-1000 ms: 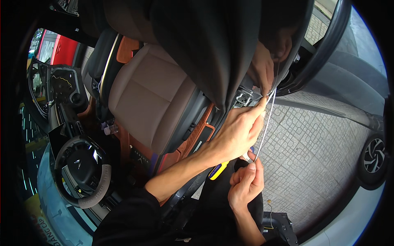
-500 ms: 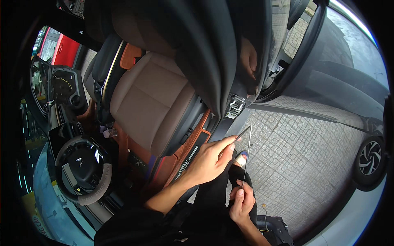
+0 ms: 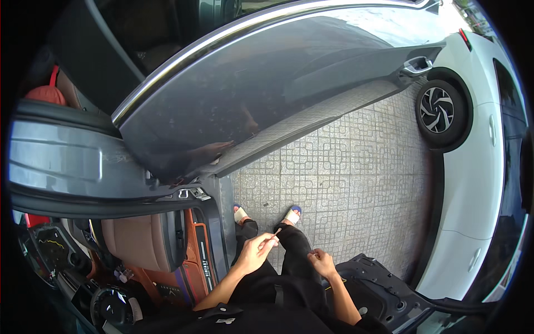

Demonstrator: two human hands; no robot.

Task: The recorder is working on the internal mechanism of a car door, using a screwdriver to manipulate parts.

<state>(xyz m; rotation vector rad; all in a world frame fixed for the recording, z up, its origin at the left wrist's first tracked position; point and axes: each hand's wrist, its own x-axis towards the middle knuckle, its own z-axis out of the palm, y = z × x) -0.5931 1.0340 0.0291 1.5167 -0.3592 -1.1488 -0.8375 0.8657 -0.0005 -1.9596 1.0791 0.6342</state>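
Observation:
My left hand is in front of my body, thumb and fingers pinched together. From its fingertips a thin reddish-brown strip sticks out, pointing up over my trouser leg. To its right, my right hand is closed at thigh height, beside the stripped door's edge. Whatever lies in its fingers is too small or hidden to make out, and no strip can be seen running between the two hands.
An open dark grey car door spans the far side. On the left is the car's brown seat and door sill. A door with its inner panel off stands at lower right. Beyond the tiled pavement is a white car.
My view has swung right, away from the seat toward the pavement. Earlier a long thin strip, sharply bent, ran between both hands; now only a short end shows at my left fingertips.

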